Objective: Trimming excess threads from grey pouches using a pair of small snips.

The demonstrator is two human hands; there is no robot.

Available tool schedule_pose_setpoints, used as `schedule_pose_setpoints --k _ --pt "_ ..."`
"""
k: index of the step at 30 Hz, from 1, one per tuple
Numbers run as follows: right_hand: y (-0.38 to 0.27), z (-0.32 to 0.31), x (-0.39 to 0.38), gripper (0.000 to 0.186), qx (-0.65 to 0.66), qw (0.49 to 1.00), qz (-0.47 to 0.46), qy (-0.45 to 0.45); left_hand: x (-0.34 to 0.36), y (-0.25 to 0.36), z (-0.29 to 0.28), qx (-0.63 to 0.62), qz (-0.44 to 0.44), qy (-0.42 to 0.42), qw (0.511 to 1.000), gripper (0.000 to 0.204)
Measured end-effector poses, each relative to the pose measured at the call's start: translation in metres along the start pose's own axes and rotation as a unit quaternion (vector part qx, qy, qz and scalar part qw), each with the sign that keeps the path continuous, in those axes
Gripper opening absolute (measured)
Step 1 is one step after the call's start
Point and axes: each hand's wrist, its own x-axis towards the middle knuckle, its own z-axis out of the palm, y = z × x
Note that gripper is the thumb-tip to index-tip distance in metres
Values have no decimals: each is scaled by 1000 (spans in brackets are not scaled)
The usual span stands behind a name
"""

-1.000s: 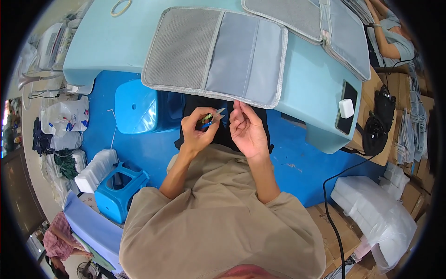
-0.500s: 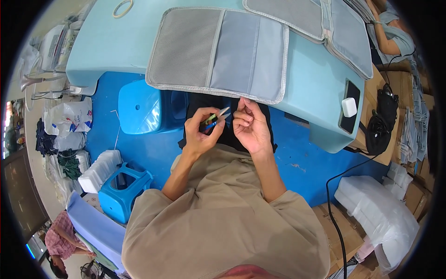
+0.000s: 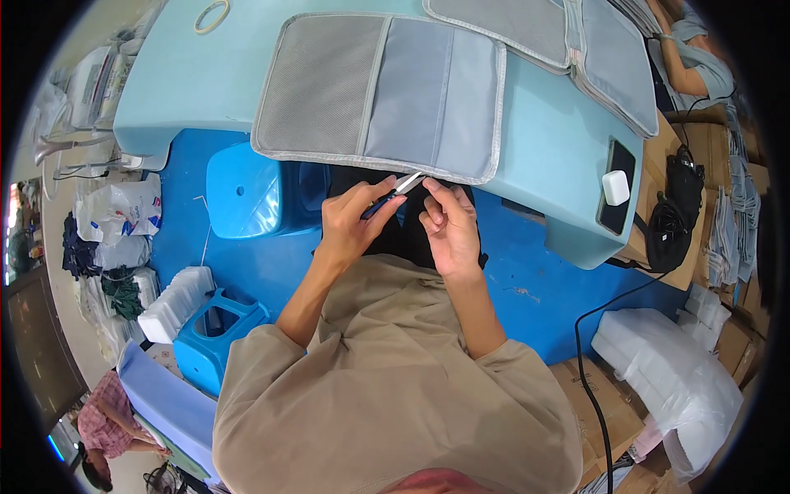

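A flat grey fabric panel (image 3: pixel 411 95), with a mesh pocket, a smooth pocket and light piped edging, lies on the table, its near edge over the table's front. My left hand (image 3: pixel 350 221) is closed around small thread snips (image 3: pixel 405 184) with a dark blue handle. Their bright blades, slightly apart, point up and right at the panel's near edge. Just right of the blade tips is my right hand (image 3: pixel 455 230), palm up, its fingers curled and its thumb and forefinger drawn together by the edging. Whatever that pinch holds is too small to make out.
On the pale blue table (image 3: pixel 197 82) are a ring of tape (image 3: pixel 212 16), another grey fabric case (image 3: pixel 617 70) and a phone (image 3: pixel 614 214) under a white case (image 3: pixel 615 188). Blue stools (image 3: pixel 245 193) stand at left. A black cable (image 3: pixel 580 346) runs at right. Other people sit farther off.
My left hand has raised the snips up and right, bringing the blades to the panel's near edge by my right fingertips. The panel has shifted slightly left in view.
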Motion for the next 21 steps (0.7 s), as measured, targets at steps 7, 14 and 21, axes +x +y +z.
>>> schedule_pose_setpoints --k 7,14,21 --pt "2 -1 -2 25 -37 998 -48 2 0 -7 4 26 40 -12 999 36" --pt "6 -3 -1 37 -66 990 -125 12 2 -5 3 30 45 -17 998 35" --pt "4 3 -4 41 -114 977 -180 30 7 -4 3 41 52 -22 998 32"
